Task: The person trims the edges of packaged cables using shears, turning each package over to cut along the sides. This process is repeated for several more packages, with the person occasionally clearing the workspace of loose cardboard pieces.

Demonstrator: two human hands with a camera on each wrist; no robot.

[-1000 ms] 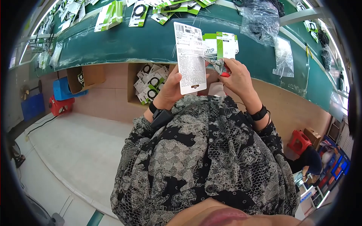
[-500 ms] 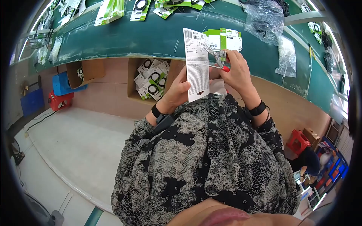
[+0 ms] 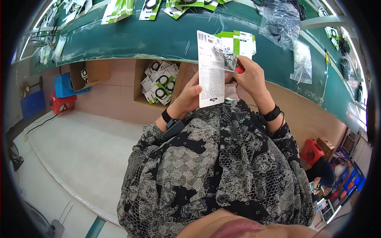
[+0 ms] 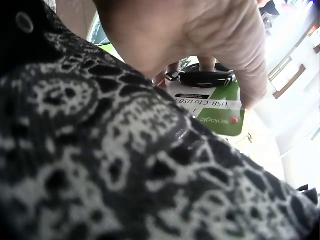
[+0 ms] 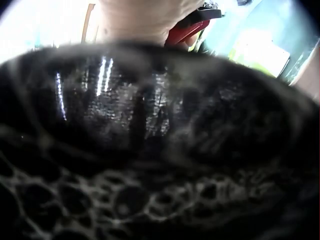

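My left hand [image 3: 188, 98] grips the lower left edge of a white cable package card [image 3: 210, 81], its printed back facing up in the head view. On the card's other side, the left wrist view shows a black coiled cable [image 4: 205, 77] and a green panel marked USB-C. My right hand [image 3: 253, 77] holds pliers with red handles [image 3: 239, 70]. Their metal head overlaps the card's right edge in the head view. Only part of the red handle [image 5: 187, 33] shows in the right wrist view, where a sleeve hides most else.
Just beyond the hands, green and white cards [image 3: 243, 43] lie at the edge of the green bench [image 3: 131, 45]. More packages [image 3: 119, 10] cover its far side. Clear plastic bags [image 3: 279, 25] lie at the right. Below the bench, a cardboard box [image 3: 139, 81] holds several packaged cables.
The card and my left hand have moved right and slightly toward my body, and the card has turned a little. The pliers now overlap the card's right edge more closely.
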